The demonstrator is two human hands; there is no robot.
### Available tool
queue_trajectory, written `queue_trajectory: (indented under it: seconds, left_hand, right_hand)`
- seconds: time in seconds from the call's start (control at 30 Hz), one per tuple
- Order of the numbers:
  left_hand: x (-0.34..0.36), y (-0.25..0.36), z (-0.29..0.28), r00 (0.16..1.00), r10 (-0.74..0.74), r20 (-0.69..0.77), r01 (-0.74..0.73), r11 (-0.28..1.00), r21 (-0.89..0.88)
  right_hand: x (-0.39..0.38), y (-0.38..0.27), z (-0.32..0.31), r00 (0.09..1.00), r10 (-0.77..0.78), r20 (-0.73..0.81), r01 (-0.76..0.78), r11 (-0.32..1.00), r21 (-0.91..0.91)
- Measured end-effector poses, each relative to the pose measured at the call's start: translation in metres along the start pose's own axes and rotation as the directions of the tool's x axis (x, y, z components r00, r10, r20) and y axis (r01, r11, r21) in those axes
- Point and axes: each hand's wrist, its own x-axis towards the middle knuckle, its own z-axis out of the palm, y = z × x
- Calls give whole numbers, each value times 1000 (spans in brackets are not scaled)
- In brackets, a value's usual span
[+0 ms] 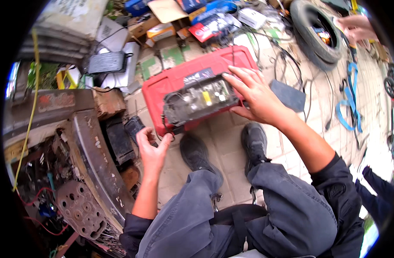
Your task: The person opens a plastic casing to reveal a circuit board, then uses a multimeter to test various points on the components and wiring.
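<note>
A dark open electronics unit (201, 99) with a circuit board inside lies on a red plastic case (171, 79) on the paved ground. My right hand (250, 93) rests on the unit's right end, fingers spread over its top edge. My left hand (150, 148) hovers by the case's lower left corner, fingers loosely curled around a small dark part that I cannot make out clearly. My two dark shoes (197, 152) stand just below the case.
A rusty metal frame with wiring (91, 159) fills the left. Boxes and packages (205, 23) lie behind the case, a black adapter (106, 62) at upper left. A tyre (317, 32), another person's hand (356, 26), blue straps (349, 101) and cables sit at right.
</note>
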Motion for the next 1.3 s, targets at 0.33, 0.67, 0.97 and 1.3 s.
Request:
queue_trajectory:
  seconds: [0.33,0.67,0.97,1.3]
  left_hand:
    - [106,-110,-2,980,-197,-6,195,972,-131]
    - [169,-170,58,939,-246,240,165,935,314]
    - [169,-167,68,934,-315,171,255,920,298]
    - [169,-162,65,907,-315,280,225,923,312]
  right_hand:
    - [-31,-9,-15,994,107,17,-108,992,70]
    - [-28,-30,-20,983,169,70,-180,961,208]
    - [-11,-49,-18,978,166,129,-200,926,320]
    - [13,-66,-16,992,81,99,-114,908,402]
